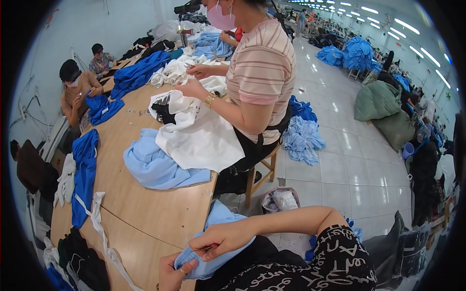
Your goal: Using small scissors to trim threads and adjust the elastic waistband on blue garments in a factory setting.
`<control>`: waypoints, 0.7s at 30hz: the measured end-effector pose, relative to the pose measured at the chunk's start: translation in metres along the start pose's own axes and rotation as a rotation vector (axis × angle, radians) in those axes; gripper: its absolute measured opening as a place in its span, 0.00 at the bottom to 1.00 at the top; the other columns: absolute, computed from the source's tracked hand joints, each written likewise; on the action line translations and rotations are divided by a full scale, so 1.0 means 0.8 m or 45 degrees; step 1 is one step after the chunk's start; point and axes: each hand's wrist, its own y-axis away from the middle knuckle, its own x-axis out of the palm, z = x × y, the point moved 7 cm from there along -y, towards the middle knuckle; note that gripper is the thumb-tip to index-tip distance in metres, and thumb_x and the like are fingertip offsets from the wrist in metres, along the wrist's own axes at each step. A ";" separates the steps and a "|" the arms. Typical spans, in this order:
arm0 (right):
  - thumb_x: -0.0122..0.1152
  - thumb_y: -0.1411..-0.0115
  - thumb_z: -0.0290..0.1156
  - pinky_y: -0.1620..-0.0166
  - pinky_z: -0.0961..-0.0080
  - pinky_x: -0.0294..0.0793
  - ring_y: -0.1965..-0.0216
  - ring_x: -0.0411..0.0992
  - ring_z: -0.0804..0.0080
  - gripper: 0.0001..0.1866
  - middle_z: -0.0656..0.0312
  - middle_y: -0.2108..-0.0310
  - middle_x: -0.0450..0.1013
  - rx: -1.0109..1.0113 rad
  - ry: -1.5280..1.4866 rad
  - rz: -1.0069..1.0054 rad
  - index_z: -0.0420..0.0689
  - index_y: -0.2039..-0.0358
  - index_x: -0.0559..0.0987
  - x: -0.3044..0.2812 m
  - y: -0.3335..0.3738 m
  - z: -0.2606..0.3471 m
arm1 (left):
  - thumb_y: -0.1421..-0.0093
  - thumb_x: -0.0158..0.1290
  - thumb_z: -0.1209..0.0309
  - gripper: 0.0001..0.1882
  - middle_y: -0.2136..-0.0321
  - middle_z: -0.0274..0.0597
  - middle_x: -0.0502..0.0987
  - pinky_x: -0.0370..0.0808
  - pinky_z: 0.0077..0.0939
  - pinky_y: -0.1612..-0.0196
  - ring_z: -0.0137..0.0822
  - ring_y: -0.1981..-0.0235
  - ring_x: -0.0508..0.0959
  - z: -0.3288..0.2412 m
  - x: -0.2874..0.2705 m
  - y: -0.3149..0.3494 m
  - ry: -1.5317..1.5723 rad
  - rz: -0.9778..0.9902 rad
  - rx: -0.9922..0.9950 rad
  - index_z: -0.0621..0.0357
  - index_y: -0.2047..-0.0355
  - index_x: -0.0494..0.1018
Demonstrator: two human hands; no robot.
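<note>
A light blue garment [216, 262] lies over my lap at the table's near edge, its gathered, ribbed edge [186, 257] turned toward my left. My left hand [173, 272] pinches that ribbed edge between thumb and fingers. Just above the same edge, my right hand [219, 238] is closed on small thread snips [209, 247]. Only a dark and reddish bit of them shows between the fingers, and the blades are hard to make out. Both hands are close together, with the cloth between them.
Beside me, a co-worker in a striped shirt [262, 63] handles a white garment [199, 140] on the wooden table [145, 208]. Light blue cloth [155, 165], royal blue cloth [85, 169] and a white strip [99, 228] lie there. A bag [281, 200] stands on the floor.
</note>
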 end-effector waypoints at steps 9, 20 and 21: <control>0.49 0.42 0.29 0.72 0.79 0.57 0.77 0.58 0.77 0.08 0.65 0.79 0.60 -0.031 -0.078 0.025 0.41 0.74 0.64 0.017 -0.005 -0.005 | 0.51 0.55 0.65 0.13 0.80 0.29 0.71 0.61 0.15 0.77 0.20 0.80 0.66 0.015 0.003 0.000 0.043 -0.023 0.015 0.64 0.70 0.74; 0.52 0.44 0.31 0.73 0.78 0.58 0.78 0.58 0.77 0.11 0.66 0.80 0.60 0.104 0.046 0.017 0.41 0.77 0.63 0.000 0.011 -0.009 | 0.49 0.52 0.63 0.13 0.84 0.27 0.64 0.57 0.16 0.79 0.20 0.82 0.62 0.015 0.009 0.004 -0.001 0.048 -0.081 0.62 0.74 0.72; 0.52 0.44 0.31 0.74 0.78 0.58 0.79 0.58 0.77 0.10 0.65 0.80 0.62 0.073 0.006 -0.031 0.41 0.76 0.63 0.000 0.011 -0.012 | 0.51 0.54 0.68 0.10 0.82 0.32 0.70 0.62 0.16 0.76 0.23 0.80 0.67 0.029 0.003 -0.001 0.131 0.000 -0.032 0.65 0.74 0.72</control>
